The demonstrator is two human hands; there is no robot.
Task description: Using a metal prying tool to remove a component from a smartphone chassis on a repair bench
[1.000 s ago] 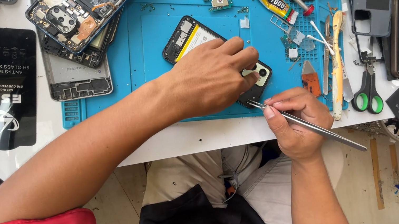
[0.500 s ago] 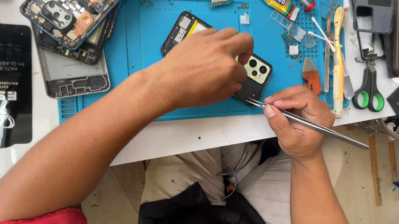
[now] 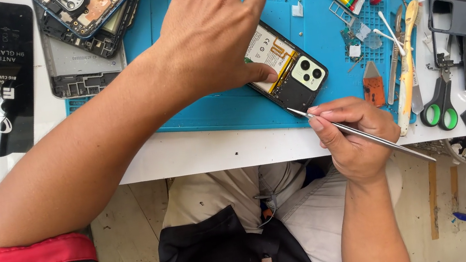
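Steel tweezers (image 3: pixel 364 134) beside opened phone (image 3: pixel 287 69)

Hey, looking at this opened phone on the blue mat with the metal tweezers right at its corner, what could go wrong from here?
1. The thin metal tweezers in the right hand touch the corner of the opened black phone near its exposed battery; a slip could scratch or puncture something.
2. The left hand steadies the phone with only its thumb, so it may shift on the blue silicone mat.
3. The phone lies near the mat's front edge and could slide off.
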